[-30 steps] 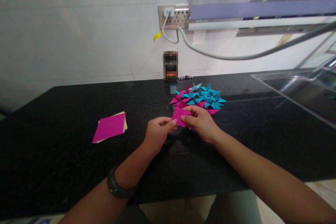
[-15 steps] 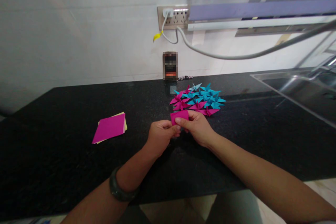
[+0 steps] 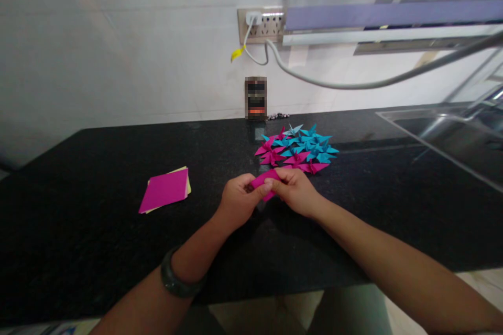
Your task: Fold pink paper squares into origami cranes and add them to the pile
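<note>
A small folded piece of magenta origami paper [image 3: 265,178] is pinched between my two hands above the dark countertop. My left hand [image 3: 240,200] grips its left side, thumb on top. From the right, my right hand [image 3: 297,191] holds the other side, its thumb close to the left thumb. Fingers hide much of the paper, so its exact fold cannot be made out. Just beyond my hands lie several folded paper cranes, magenta ones [image 3: 272,157] at the left and front and blue ones [image 3: 312,144] at the right, with a pale one [image 3: 293,130] at the back.
A stack of square paper sheets [image 3: 165,190], magenta on top, lies to the left on the black countertop [image 3: 98,251]. A pixelated upright object [image 3: 256,98] leans on the wall beside a beaded string [image 3: 278,115]. At right is a sink [image 3: 451,136]; a grey hose [image 3: 353,85] crosses above.
The magenta paper has tilted and now looks bent, with a part showing below the thumbs. My left hand has shifted slightly, and the thumbs have come closer together.
</note>
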`<state>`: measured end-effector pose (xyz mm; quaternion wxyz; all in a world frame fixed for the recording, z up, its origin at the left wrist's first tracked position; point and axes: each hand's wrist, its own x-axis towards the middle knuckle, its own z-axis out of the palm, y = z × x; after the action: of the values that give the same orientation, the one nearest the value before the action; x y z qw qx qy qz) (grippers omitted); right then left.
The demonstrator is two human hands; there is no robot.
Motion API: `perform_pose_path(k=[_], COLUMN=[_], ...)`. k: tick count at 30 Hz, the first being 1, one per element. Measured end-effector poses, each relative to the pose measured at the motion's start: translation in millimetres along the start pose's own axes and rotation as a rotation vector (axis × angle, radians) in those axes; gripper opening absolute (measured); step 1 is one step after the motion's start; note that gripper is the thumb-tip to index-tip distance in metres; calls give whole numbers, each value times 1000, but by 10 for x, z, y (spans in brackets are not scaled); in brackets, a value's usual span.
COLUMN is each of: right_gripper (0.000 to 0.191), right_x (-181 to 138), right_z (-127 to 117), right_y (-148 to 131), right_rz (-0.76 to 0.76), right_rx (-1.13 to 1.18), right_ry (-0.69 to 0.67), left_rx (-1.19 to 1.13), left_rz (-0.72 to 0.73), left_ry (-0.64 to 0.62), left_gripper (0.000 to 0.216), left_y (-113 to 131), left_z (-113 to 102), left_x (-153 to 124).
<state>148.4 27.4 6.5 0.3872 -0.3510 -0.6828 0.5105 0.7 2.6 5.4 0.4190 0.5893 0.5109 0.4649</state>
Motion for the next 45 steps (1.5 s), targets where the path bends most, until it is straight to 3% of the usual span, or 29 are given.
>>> perform_pose_path(k=[3, 8, 12, 14, 18, 22, 26, 31, 37, 42, 45], right_gripper=[26, 27, 30, 31, 33, 35, 42, 41, 24, 24, 21], right_x=[-6, -8, 2, 10, 21, 20, 22, 16, 20, 24, 19], right_z=[-4, -46, -81, -69, 1, 47, 13, -48, 12, 37, 32], right_y=[-6, -64, -79, -58, 11, 65, 58, 15, 85, 116, 112], right_rz=[-30, -9, 64, 106, 147, 118, 91, 22, -75, -115, -92], right_rx=[-50, -53, -79, -14, 182, 164, 135, -105, -54, -74, -106], right_ry=[-6, -69, -89, -39, 19, 91, 76, -27, 309, 430, 409], left_rx=[131, 122, 178, 174, 64, -26, -69, -308, -450, -469, -455], left_rz=[71, -21, 35, 66, 44, 4, -22, -64, -161, -179, -184], left_ry=[8, -83, -159, -122, 69, 136, 145, 80, 129, 165, 183], left_gripper=[40, 56, 44, 37, 34, 32, 33, 21, 20, 23, 26], left_y=[1, -26, 3, 24, 36, 24, 16, 17, -9, -40, -43], left_z=[-43, -101, -129, -130, -100, -60, -44, -46, -34, -12, 0], left_x=[-7, 8, 25, 28, 28, 22, 19, 26, 38, 47, 47])
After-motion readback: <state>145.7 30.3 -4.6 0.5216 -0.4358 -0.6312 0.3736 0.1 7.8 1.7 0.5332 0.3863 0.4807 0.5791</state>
